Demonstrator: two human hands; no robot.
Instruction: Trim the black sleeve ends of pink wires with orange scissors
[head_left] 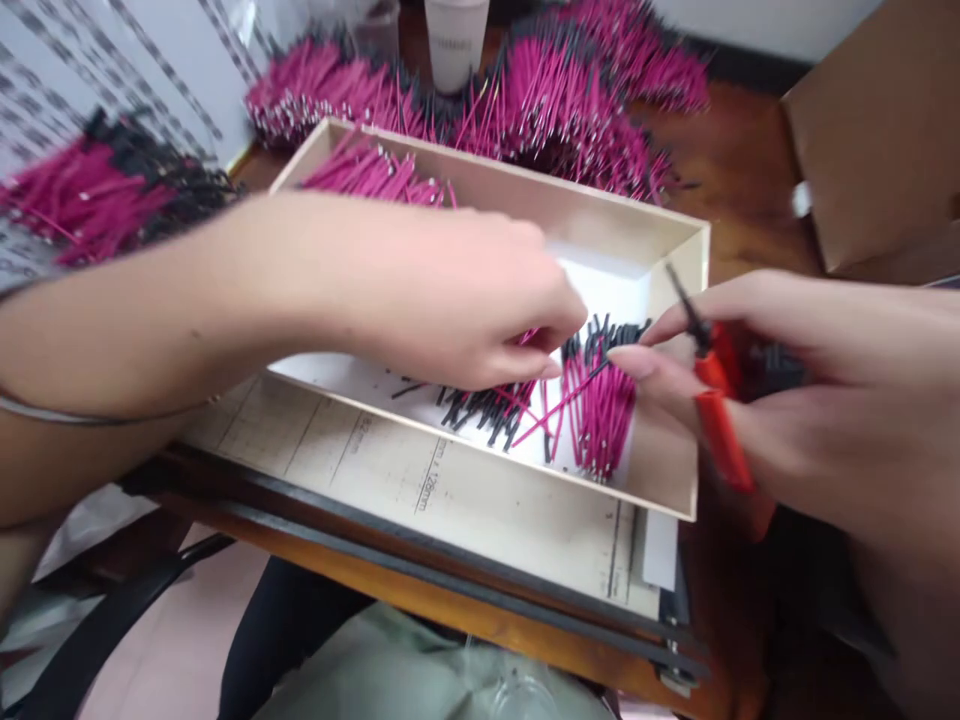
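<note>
My left hand reaches across a shallow cardboard box, its fingers pinched together over a bundle of magenta wires with black ends lying inside. What the pinch holds is hidden. My right hand hovers at the box's right edge, closed around an orange-handled tool with a thin black tip pointing up. Its forefinger stretches toward the wire bundle. More magenta wires lie at the box's far left corner.
Big heaps of the same magenta wires cover the wooden table behind the box, and another heap lies at left. A white cup stands at the back. A brown carton sits at right. A printed board lies under the box.
</note>
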